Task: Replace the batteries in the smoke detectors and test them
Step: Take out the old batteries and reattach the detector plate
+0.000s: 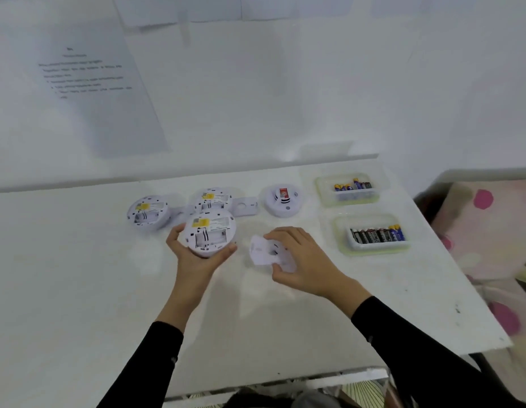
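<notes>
The left hand [194, 260] cupped the held detector [210, 232] from below, thumb on its left rim and fingers curled round the near right rim. It was back up and tilted toward the camera, with the battery bay showing empty. Just to its right, apart from it, the right hand [303, 260] pinched a white plate [263, 250] between thumb and curled fingers, low over the table [79, 275].

Behind the held one lay two more units, back up: the left detector [148, 212] and the middle detector [213, 198]. A loose plate [245, 206] sat just beside the middle one. Farther right was the face-up detector [282, 200].

Two trays stood near the table's right edge. The far tray [323, 198] held a few batteries [353, 185], and the near tray [344, 248] held a battery row [376, 234]. Bare tabletop spread wide to the left and toward the front edge. A printed sheet [91, 83] hung on the wall.
</notes>
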Demonstrator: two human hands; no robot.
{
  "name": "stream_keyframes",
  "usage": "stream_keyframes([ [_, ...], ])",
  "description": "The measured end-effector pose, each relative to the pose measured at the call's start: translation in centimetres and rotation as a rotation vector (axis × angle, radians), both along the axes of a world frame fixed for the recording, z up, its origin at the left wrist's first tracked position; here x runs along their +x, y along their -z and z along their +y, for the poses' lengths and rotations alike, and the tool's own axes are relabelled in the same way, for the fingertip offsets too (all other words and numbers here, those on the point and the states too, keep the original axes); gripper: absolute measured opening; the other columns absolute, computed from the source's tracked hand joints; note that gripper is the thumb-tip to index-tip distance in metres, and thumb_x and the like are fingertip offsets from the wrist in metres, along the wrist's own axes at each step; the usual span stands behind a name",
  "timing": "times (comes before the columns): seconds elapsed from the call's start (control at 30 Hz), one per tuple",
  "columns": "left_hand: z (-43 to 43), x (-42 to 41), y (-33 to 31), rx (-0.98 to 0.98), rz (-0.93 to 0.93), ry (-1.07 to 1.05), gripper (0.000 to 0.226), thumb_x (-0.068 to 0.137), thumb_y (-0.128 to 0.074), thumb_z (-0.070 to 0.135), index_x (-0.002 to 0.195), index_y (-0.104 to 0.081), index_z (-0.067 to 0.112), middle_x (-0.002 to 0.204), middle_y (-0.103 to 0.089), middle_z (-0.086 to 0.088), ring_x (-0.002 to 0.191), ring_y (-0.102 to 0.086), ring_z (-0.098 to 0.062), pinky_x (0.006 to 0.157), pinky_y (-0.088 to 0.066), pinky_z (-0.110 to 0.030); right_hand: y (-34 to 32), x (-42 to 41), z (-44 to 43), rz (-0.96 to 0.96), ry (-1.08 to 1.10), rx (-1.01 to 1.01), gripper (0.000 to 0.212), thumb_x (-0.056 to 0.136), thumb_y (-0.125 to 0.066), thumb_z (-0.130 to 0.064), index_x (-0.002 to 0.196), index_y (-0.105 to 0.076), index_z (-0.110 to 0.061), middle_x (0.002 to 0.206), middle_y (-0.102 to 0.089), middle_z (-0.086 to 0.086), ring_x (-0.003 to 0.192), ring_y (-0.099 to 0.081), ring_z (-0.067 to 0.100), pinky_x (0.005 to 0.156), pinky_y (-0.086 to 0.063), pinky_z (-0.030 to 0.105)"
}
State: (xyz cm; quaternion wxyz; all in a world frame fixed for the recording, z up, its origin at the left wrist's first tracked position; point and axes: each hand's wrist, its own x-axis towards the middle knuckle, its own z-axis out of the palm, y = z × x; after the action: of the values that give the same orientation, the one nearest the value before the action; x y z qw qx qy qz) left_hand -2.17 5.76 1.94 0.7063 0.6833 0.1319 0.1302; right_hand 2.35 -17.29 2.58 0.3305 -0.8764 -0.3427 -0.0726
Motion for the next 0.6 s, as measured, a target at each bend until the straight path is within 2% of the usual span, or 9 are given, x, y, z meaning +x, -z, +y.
stream_keyframes([
  [0.07,-1.7,0.9,-0.2,-0.125,-0.007,0.103,0.107,0.057,-0.097,0.023,0.132,-0.021,0.038,0.138,-0.052,0.002,0.126,-0.059,-0.023,0.101,-0.051,-0.052,0.2,-0.7,-2.8,0.013,0.034,0.012,0.052,0.073,-0.068,-0.024,0.123,-0.055,-0.018,0.121,-0.055,-0.006,0.113,-0.048,0.009,0.097,-0.037,0.020],
  [0.1,-2.7,1.3,-0.7,-0.201,0.004,0.137,0.113,0.051,-0.099,0.031,0.134,-0.023,0.039,0.140,-0.052,-0.001,0.126,-0.059,-0.028,0.098,-0.053,-0.053,0.5,-1.1,-4.1,0.020,0.054,0.009,0.052,0.072,-0.069,-0.024,0.122,-0.055,-0.018,0.120,-0.054,-0.006,0.112,-0.048,0.008,0.096,-0.037,0.019],
  [0.17,-4.9,2.1,-1.7,-0.391,0.014,0.191,0.118,0.048,-0.098,0.044,0.143,-0.029,0.029,0.139,-0.056,-0.005,0.120,-0.063,-0.030,0.087,-0.059,-0.045,1.3,-1.8,-6.6,0.025,0.073,-0.029,0.050,0.069,-0.069,-0.025,0.117,-0.057,-0.016,0.116,-0.055,-0.006,0.108,-0.051,0.011,0.093,-0.039,0.020],
  [0.2,-6.0,2.4,-2.3,-0.489,0.026,0.199,0.113,0.052,-0.094,0.050,0.145,-0.035,0.022,0.137,-0.060,-0.007,0.117,-0.065,-0.030,0.081,-0.061,-0.042,1.7,-2.1,-7.7,0.031,0.072,-0.060,0.049,0.069,-0.069,-0.026,0.115,-0.057,-0.016,0.115,-0.056,-0.005,0.106,-0.052,0.013,0.092,-0.040,0.022],
  [0.27,-7.7,2.9,-2.8,-0.635,0.066,0.199,0.081,0.073,-0.075,0.061,0.137,-0.051,0.018,0.132,-0.065,-0.011,0.112,-0.068,-0.029,0.077,-0.062,-0.040,2.6,-2.6,-9.4,0.049,0.066,-0.124,0.048,0.068,-0.071,-0.027,0.112,-0.058,-0.016,0.113,-0.058,-0.003,0.104,-0.054,0.015,0.090,-0.042,0.026],
  [0.3,-8.4,3.1,-2.9,-0.671,0.086,0.213,0.062,0.087,-0.058,0.061,0.133,-0.056,0.018,0.130,-0.066,-0.012,0.110,-0.069,-0.029,0.078,-0.062,-0.041,2.9,-2.7,-9.9,0.061,0.063,-0.145,0.048,0.067,-0.071,-0.028,0.112,-0.058,-0.016,0.113,-0.058,-0.003,0.103,-0.055,0.016,0.089,-0.042,0.027],
  [0.37,-9.8,3.7,-2.8,-0.712,0.125,0.236,0.054,0.102,-0.031,0.054,0.131,-0.058,0.017,0.127,-0.068,-0.013,0.109,-0.069,-0.031,0.080,-0.062,-0.042,3.4,-2.7,-10.9,0.095,0.054,-0.158,0.048,0.069,-0.070,-0.030,0.113,-0.058,-0.016,0.116,-0.059,-0.003,0.105,-0.055,0.017,0.090,-0.042,0.027],
  [0.53,-12.8,5.3,-2.7,-0.738,0.158,0.234,0.062,0.103,-0.023,0.056,0.137,-0.053,0.014,0.130,-0.066,-0.014,0.115,-0.066,-0.033,0.080,-0.060,-0.046,3.2,-1.8,-12.1,0.131,-0.035,-0.070,0.040,0.079,-0.069,-0.028,0.115,-0.060,-0.015,0.124,-0.056,0.002,0.117,-0.051,0.014,0.099,-0.040,0.022],
  [0.6,-13.6,5.8,-2.8,-0.735,0.160,0.225,0.062,0.103,-0.024,0.056,0.137,-0.054,0.014,0.131,-0.065,-0.014,0.116,-0.065,-0.034,0.080,-0.060,-0.046,1.4,-0.8,-11.7,0.112,-0.049,0.066,0.024,0.083,-0.067,-0.017,0.106,-0.064,-0.013,0.112,-0.060,0.001,0.106,-0.056,0.013,0.091,-0.045,0.023],
])
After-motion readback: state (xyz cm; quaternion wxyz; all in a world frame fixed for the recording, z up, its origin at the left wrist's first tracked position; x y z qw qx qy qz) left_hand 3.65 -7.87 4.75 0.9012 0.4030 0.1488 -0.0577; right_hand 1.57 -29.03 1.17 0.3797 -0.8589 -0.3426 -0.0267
